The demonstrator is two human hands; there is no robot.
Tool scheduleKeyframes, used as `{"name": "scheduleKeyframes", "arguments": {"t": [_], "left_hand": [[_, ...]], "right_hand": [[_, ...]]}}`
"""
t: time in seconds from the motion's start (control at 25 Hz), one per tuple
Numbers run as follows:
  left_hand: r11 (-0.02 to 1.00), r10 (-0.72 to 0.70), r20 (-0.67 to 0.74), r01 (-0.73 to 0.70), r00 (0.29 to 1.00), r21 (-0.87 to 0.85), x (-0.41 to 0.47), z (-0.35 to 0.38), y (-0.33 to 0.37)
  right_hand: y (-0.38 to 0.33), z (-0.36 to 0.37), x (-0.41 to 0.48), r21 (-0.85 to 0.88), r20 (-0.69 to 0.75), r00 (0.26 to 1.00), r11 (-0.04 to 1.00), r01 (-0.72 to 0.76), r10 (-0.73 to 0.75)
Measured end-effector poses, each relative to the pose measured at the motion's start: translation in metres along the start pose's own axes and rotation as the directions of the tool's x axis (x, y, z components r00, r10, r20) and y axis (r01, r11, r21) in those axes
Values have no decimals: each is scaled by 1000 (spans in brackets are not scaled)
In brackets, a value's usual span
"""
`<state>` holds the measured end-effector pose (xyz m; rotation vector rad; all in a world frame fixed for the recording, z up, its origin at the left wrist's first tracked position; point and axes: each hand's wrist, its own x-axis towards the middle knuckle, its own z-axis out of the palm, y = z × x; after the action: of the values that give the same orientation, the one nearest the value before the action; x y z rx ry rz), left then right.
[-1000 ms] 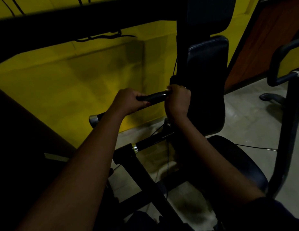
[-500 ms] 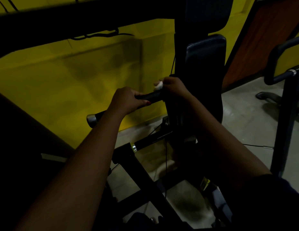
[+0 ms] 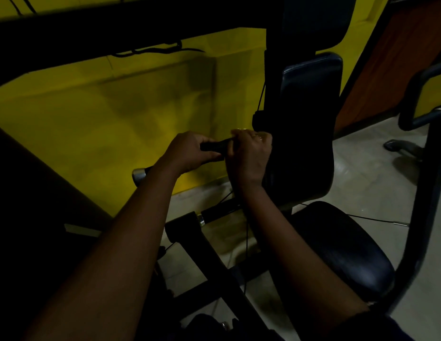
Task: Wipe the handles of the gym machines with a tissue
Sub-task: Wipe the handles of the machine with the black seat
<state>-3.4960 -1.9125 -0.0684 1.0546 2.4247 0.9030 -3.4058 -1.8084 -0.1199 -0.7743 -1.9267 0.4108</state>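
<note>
We see both bare arms reaching forward in a dim room to one black handle (image 3: 215, 146) that sticks out sideways from the gym machine, just left of its upright post. The left hand (image 3: 189, 153) has its fingers curled tight round the grip, near the middle of the bar, thumb toward us. The right hand (image 3: 249, 156) wraps the same handle right beside the left, close to the post, its back turned to us. The tissue (image 3: 238, 131) shows only as a small pale edge above the right hand's fingers; the rest is hidden inside the fist, pressed against the bar. We make out a short stretch of bare grip between the two hands, and the shiny metal end cap (image 3: 138, 175) of the bar pokes out beyond the left wrist. Behind the right hand stands the dark padded backrest (image 3: 310, 114), and the round black seat (image 3: 337, 247) lies below the right forearm. A lower bar (image 3: 221, 211) with a metal ring runs under the hands. A yellow wall (image 3: 103, 107) fills the background, with grey floor (image 3: 362, 173) to the right.
</note>
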Motion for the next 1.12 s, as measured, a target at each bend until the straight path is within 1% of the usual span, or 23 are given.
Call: {"name": "scheduleKeyframes", "arguments": {"t": [0.08,0.12,0.16,0.2,0.24,0.28,0.32,0.36,0.44,0.48,0.52,0.56,0.6,0.64,0.72,0.8,0.84,0.88,0.92,1.0,1.04,1.08,1.12], "left_hand": [[1000,23,36,-22,999,-22,-2,-1,-1],[999,35,42,-35,998,-18,-3,-2,-1],[999,43,35,-42,998,-13,-3,-2,-1],[999,45,20,-45,999,-15,-3,-1,-1],[999,46,6,-46,999,-21,-3,0,-1],[999,49,-2,-49,999,-20,-3,0,-2],[998,56,-6,-56,998,-7,-3,1,-2],[998,62,-8,-62,998,11,-3,1,-2],[997,71,-13,-71,997,29,-3,2,-2],[996,79,-20,-78,997,36,-3,3,-2],[996,83,-28,-82,996,44,-3,3,-1],[996,83,-35,-81,996,47,-4,3,-1],[996,80,-40,-78,996,49,-4,4,-1],[996,80,-42,-78,996,54,-3,4,-1],[995,78,-43,-75,996,67,-2,5,-2],[995,77,-43,-74,996,73,0,6,-4],[994,78,-45,-75,996,77,0,6,-5],[994,78,-47,-75,996,81,1,7,-5],[994,80,-48,-76,996,82,0,7,-4],[993,85,-53,-81,995,81,-1,7,-3],[993,87,-52,-83,995,78,-2,6,-3],[994,88,-49,-84,995,73,-2,6,-3],[994,88,-45,-85,995,67,-2,6,-3]], "right_hand": [[12,-4,-14,36,-44,961,961,275,-274],[20,-9,-19,101,-61,960,955,278,-273],[26,-12,-25,150,-57,980,969,198,-191],[27,-13,-31,198,-54,998,980,29,-18],[24,-12,-38,266,-48,971,940,-215,236],[16,-11,-45,371,-25,859,802,-467,512],[10,-7,-46,544,131,652,495,-677,747],[6,-7,-47,606,364,464,173,-776,808],[1,-9,-34,610,641,342,-186,-770,687],[4,-5,-25,572,722,299,-295,-765,625],[5,0,-13,500,795,197,-436,-748,573],[-1,-3,-3,479,791,133,-468,-743,598],[1,-1,1,457,816,40,-602,-655,576],[-2,0,1,435,833,-17,-672,-599,554],[-18,-5,-5,487,816,22,-666,-565,578],[-18,-4,-11,571,756,4,-656,-494,655],[-17,-4,-13,618,707,-5,-621,-482,707],[-19,-4,-12,663,669,24,-582,-470,743],[-19,1,-10,707,601,53,-499,-501,798],[-25,5,-8,759,481,169,-312,-571,860],[-30,2,-11,753,401,222,-181,-633,888],[-35,-4,-15,694,279,291,17,-720,915],[-30,-3,-21,643,183,376,178,-745,908]]}}
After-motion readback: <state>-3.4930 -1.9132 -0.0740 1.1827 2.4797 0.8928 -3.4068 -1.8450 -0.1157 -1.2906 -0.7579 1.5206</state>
